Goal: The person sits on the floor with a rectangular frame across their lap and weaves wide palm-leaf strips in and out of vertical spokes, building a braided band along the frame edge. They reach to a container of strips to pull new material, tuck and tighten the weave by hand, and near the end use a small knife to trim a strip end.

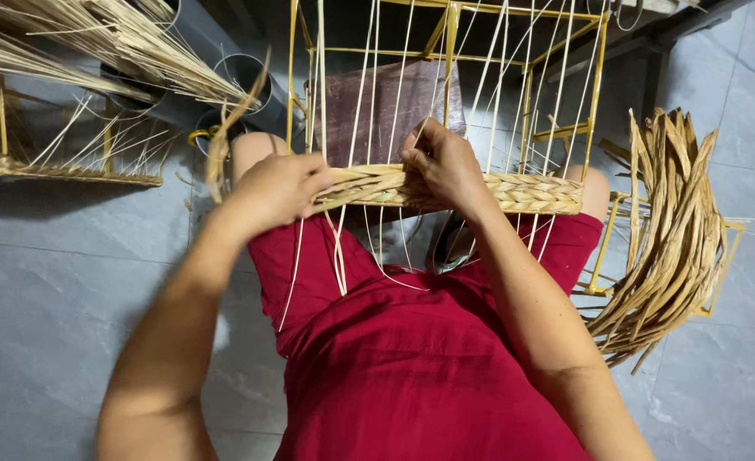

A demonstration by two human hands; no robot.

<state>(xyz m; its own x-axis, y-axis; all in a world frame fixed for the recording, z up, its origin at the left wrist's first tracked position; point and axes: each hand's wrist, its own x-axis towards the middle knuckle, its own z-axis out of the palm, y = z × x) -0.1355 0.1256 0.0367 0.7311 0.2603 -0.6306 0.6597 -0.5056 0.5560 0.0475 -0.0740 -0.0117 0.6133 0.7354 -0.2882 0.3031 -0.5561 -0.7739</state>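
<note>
Seated on grey floor tiles (79, 282) in a dark red garment (412, 358), with a yellow-painted metal wire frame (451, 34) strung with thin pale upright strands (369, 94) resting across the knees. Around the frame's near side, a low band of woven flat tan rush (523, 192), only a few rows high. Left hand (279, 189) curled shut on the loose working strip of dried rush (224, 137), drawing it out to the left of the band's end. Right hand (446, 162) bent over the band's top edge, fingertips pinching it between two uprights. Best done, probably, by keeping the strip taut and flat, pressing each pass down snug against the row beneath, uprights kept evenly spaced. Off to the right, a thick bundle of dried rush strips (668, 239); upper left, pale straw stalks (113, 43) standing in grey plastic tubes (249, 81).
</note>
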